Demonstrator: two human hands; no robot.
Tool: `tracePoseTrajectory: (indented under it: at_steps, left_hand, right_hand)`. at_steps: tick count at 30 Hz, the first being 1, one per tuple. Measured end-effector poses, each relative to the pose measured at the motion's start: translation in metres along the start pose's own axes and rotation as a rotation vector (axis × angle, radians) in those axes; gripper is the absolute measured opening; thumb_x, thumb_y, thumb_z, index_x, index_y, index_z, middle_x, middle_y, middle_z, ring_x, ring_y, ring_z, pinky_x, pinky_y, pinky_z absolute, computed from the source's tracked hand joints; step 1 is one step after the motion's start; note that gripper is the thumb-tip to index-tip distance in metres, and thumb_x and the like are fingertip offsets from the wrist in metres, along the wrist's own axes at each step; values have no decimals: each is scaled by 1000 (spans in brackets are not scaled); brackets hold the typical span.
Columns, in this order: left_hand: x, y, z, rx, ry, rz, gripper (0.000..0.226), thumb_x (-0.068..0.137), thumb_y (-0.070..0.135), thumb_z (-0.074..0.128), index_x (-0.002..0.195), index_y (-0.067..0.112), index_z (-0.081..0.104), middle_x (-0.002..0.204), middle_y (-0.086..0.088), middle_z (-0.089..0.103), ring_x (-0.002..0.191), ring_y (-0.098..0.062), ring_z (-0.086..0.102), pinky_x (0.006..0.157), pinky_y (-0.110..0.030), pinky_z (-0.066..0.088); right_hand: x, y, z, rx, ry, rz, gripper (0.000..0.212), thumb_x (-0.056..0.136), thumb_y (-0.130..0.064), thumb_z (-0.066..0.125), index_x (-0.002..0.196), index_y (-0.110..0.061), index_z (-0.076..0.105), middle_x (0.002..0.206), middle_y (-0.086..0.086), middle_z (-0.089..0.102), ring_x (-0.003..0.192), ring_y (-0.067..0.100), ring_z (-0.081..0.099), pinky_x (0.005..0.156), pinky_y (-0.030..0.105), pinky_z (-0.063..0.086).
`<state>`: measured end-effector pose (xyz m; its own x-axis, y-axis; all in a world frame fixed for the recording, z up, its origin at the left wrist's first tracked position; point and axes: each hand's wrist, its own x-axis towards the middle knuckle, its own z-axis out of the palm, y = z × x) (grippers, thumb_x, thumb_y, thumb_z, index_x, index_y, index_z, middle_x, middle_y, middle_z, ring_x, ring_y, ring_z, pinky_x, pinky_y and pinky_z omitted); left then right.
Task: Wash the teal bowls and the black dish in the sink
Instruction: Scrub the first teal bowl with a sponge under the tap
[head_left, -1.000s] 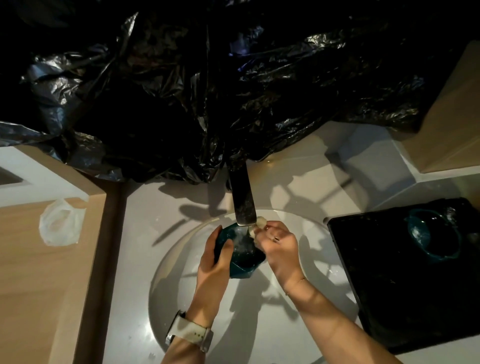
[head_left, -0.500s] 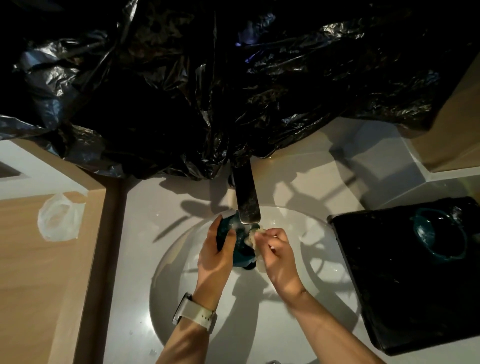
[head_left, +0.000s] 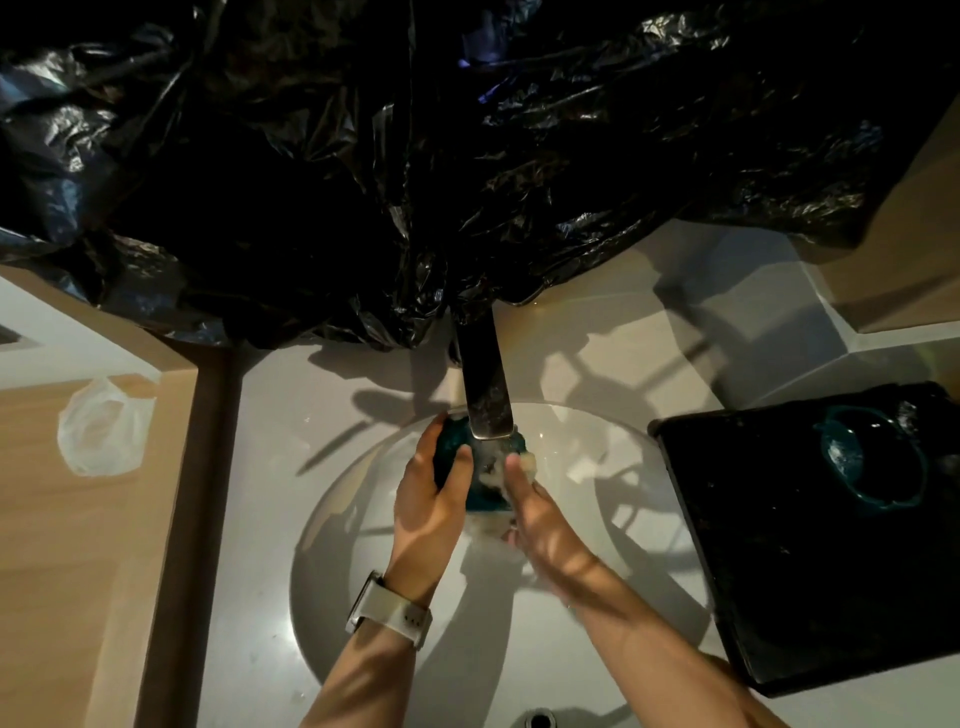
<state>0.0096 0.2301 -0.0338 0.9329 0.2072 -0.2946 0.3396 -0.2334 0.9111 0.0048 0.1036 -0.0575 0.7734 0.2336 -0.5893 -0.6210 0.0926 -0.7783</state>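
Teal glazed ceramic bowl (head_left: 451, 451) sits over the round white sink basin (head_left: 332, 519), directly under the flat metal faucet spout (head_left: 485, 387). The left hand (head_left: 426, 499), with a white-strapped watch (head_left: 389, 613) on its wrist, grips the bowl's left side, thumb curled over its rim. The right hand (head_left: 540, 525) presses a pale soapy sponge (head_left: 493, 467) against the bowl; how far its fingers curl round the sponge I cannot tell. A second teal bowl (head_left: 872, 462) rests on the black square dish (head_left: 805, 545) lying on the white table (head_left: 249, 467) to the right of the basin. Crumpled black plastic sheeting (head_left: 415, 156) hangs behind the faucet.
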Motion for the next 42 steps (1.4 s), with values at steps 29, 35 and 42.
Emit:
tracePoseTrajectory:
  at_steps: [29, 35, 42]
  left_hand:
    - [23, 4, -15, -200, -329, -332, 19, 97, 29, 61, 110, 15, 57, 110, -15, 66, 106, -36, 64, 93, -52, 54]
    - [20, -1, 10, -225, -185, -285, 27, 102, 29, 48, 117, 12, 63, 115, -16, 69, 108, -31, 64, 98, -41, 50]
    - [-5, -17, 25, -256, 19, -182, 27, 102, 42, 47, 113, 22, 61, 107, 2, 70, 102, -16, 67, 88, -31, 54]
  right_hand:
    - [18, -27, -26, -329, -46, 7, 51, 96, -56, 36, 129, -21, 55, 124, 1, 64, 117, 12, 57, 108, 30, 39]
    - [0, -2, -9, -67, 232, -54, 43, 100, -46, 36, 124, -15, 55, 114, 3, 66, 91, 7, 66, 74, 14, 52]
    - [4, -7, -6, 22, 205, -29, 52, 101, -48, 31, 118, -11, 63, 105, 13, 72, 91, 24, 71, 60, 25, 57]
